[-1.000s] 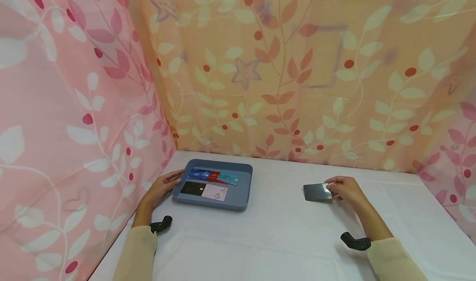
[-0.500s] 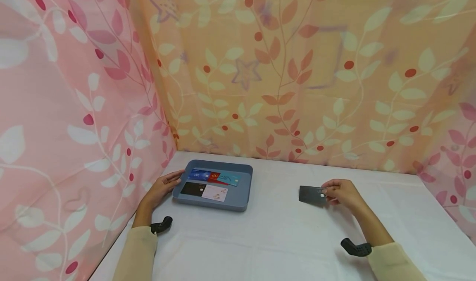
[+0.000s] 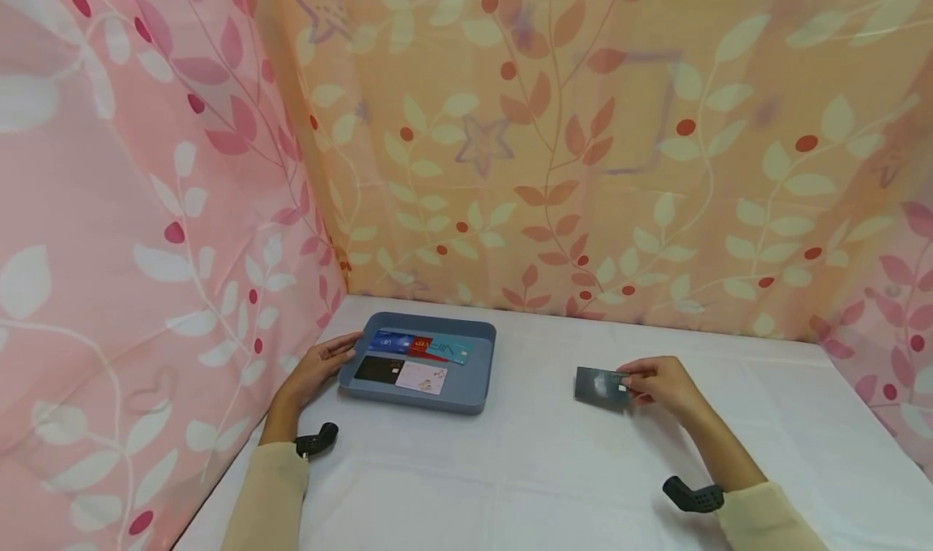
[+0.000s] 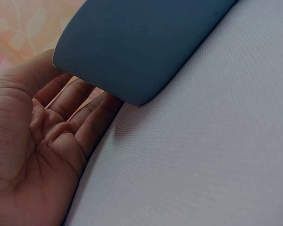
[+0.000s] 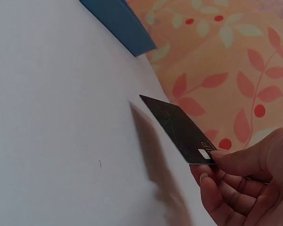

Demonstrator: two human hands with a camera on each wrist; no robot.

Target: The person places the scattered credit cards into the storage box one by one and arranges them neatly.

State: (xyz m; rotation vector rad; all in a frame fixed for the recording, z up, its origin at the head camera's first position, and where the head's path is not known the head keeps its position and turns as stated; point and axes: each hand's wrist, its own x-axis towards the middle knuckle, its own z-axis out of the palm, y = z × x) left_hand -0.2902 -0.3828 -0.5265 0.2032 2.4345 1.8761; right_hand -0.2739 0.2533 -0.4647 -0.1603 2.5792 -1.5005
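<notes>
White table [image 3: 539,470], dark card [image 3: 599,387] pinched in right hand [image 3: 659,379]

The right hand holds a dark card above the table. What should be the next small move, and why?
Probably carry the dark card leftward toward the blue tray. The right hand pinches it clear of the table, apart from the tray, where other cards already lie, and the left hand rests against the tray's left edge.
</notes>
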